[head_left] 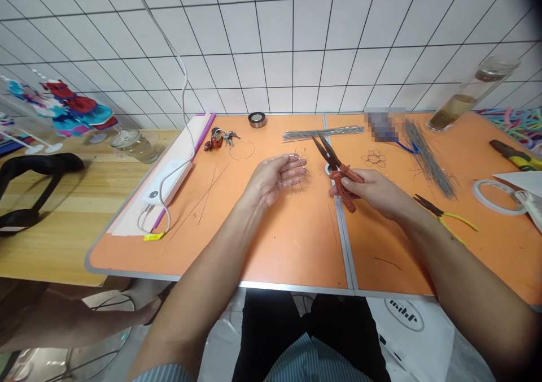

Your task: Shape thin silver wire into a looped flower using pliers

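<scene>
Over the orange tabletop (pixel 292 252), a loose wire flower shape (pixel 297 179) lies at the fingertips of the left hand (pixel 271 181), fingers spread and slightly curled. It looks light, springy and easily bent; probably best pinched at its rim. On the right hand (pixel 372 192), fingers wrap red-handled pliers (pixel 345 177), jaws open. Beyond lies a straight wire bundle (pixel 322 134); yellow-handled pliers (pixel 440 212) lie to the right.

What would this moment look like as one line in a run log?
left hand: fingers among wire loops | right hand: grips red-handled pliers, tips apart | nearby: yellow-handled pliers, bundled steel wires
</scene>
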A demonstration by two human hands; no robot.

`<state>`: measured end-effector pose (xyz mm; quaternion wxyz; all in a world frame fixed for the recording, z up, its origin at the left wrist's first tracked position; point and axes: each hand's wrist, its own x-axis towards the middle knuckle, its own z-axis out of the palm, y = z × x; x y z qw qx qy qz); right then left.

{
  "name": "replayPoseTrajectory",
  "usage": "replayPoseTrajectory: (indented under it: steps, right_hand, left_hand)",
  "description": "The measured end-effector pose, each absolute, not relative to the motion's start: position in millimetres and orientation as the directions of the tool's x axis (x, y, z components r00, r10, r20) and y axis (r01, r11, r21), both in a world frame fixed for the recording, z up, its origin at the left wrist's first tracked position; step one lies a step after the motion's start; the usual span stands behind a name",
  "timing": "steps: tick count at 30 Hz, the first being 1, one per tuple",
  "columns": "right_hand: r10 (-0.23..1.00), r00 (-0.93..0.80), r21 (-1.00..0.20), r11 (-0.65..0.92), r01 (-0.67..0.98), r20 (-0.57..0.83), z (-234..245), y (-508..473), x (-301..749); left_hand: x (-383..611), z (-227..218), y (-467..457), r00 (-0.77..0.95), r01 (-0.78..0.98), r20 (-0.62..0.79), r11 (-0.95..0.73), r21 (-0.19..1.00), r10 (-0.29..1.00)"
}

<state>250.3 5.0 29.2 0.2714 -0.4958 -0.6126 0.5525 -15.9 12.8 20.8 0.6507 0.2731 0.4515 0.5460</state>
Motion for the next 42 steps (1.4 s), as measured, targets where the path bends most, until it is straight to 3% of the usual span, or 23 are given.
replayPoseTrajectory:
  steps: [3, 7, 9, 15, 20, 22, 26, 29, 32, 35, 39, 42]
  right_hand:
    - [0.892, -0.368, -0.954, -0.182, 0.237, -0.261, 33, 3, 248]
    - [0.803, -0.491, -0.91, -0.412, -0.048, -0.338, 46, -7, 241]
    - [0.785, -0.515, -0.882, -0.457, -0.111, -0.343, 52, -11, 237]
    - [0.909, -0.382, -0.986, -0.166, 0.03, -0.165, 54, -19, 230]
    - [0.98, -0.194, -0.985, 0.079, 0.154, 0.049, 55, -18, 233]
    - [0.978, -0.208, -0.998, 0.023, 0.052, 0.012, 54, -13, 235]
    - [0.892, -0.382, -0.942, -0.311, -0.128, -0.243, 48, -9, 231]
    - [0.874, -0.414, -0.899, -0.371, -0.234, -0.254, 47, -18, 218]
    - [0.824, -0.482, -0.861, -0.45, -0.236, -0.299, 51, -29, 210]
    - [0.832, -0.497, -0.871, -0.416, -0.26, -0.249, 59, -32, 220]
    - [0.92, -0.386, -0.917, -0.213, -0.338, -0.071, 63, -24, 238]
    - [0.95, -0.29, -0.946, -0.193, -0.26, -0.114, 52, -17, 236]
  left_hand:
    - [-14, 19, 12, -0.01, -0.451, -0.277, 0.243, 0.859, 0.961]
    - [-15, 16, 14, -0.034, -0.455, -0.269, 0.225, 0.861, 0.963]
    - [-16, 15, 15, -0.043, -0.464, -0.268, 0.218, 0.859, 0.962]
    - [-16, 17, 16, -0.056, -0.472, -0.265, 0.208, 0.857, 0.963]
    - [-14, 20, 14, -0.068, -0.491, -0.267, 0.201, 0.848, 0.961]
    - [-14, 21, 14, -0.071, -0.494, -0.264, 0.196, 0.847, 0.962]
    - [-14, 22, 13, -0.081, -0.507, -0.274, 0.197, 0.839, 0.958]
    - [-14, 23, 13, -0.077, -0.519, -0.267, 0.19, 0.833, 0.961]
    - [-13, 24, 13, -0.088, -0.531, -0.27, 0.184, 0.827, 0.959]
    - [-14, 26, 13, -0.118, -0.546, -0.299, 0.189, 0.816, 0.947]
    - [-16, 30, 14, -0.136, -0.581, -0.313, 0.181, 0.793, 0.94]
    - [-19, 32, 15, -0.149, -0.593, -0.308, 0.165, 0.788, 0.94]
